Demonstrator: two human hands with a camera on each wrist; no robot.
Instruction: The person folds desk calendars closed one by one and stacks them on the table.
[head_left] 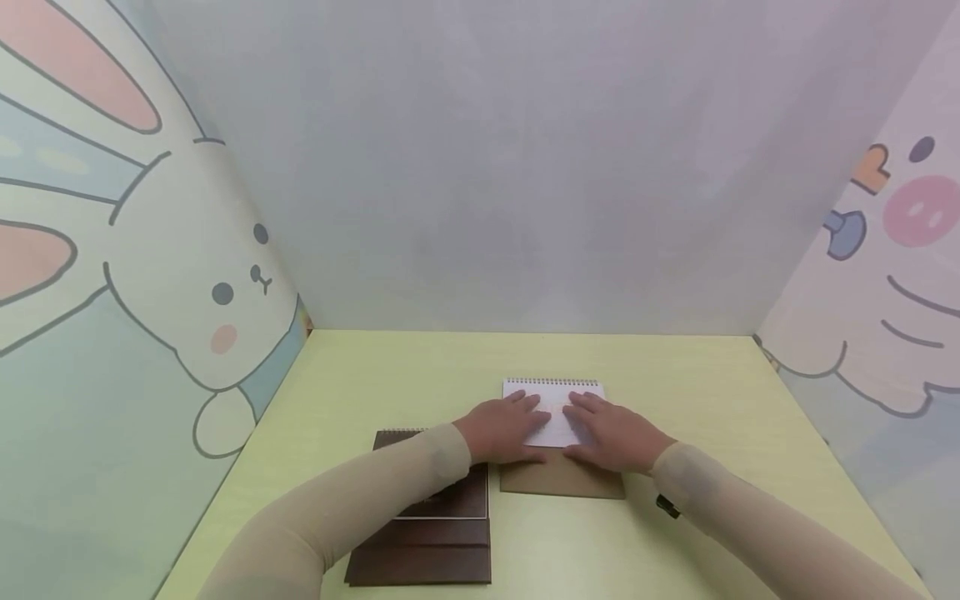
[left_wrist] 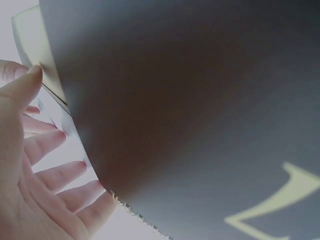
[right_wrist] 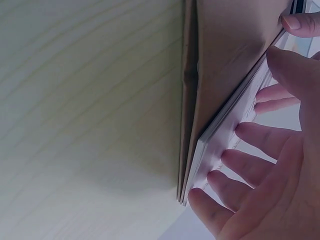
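Observation:
A small spiral-bound desk calendar (head_left: 555, 421) lies flat on the table, its white page up and its brown card base (head_left: 562, 481) showing along the near side. My left hand (head_left: 501, 428) rests on the page's left side, fingers spread. On the right side lies my right hand (head_left: 618, 437), its fingers nearly straight on the page and its thumb by the brown card. The right wrist view shows the folded brown card (right_wrist: 227, 55) and page stack edge-on beside the fingertips (right_wrist: 197, 197). A dark brown spiral-bound calendar (head_left: 420, 565) lies under my left forearm, partly hidden.
The pale yellow table (head_left: 675, 375) meets a plain grey wall (head_left: 480, 167) at the back. Side walls carry a cartoon rabbit (head_left: 180, 275) on the left and a pig (head_left: 900, 292) on the right. A dark band (head_left: 667, 506) hangs at my right wrist.

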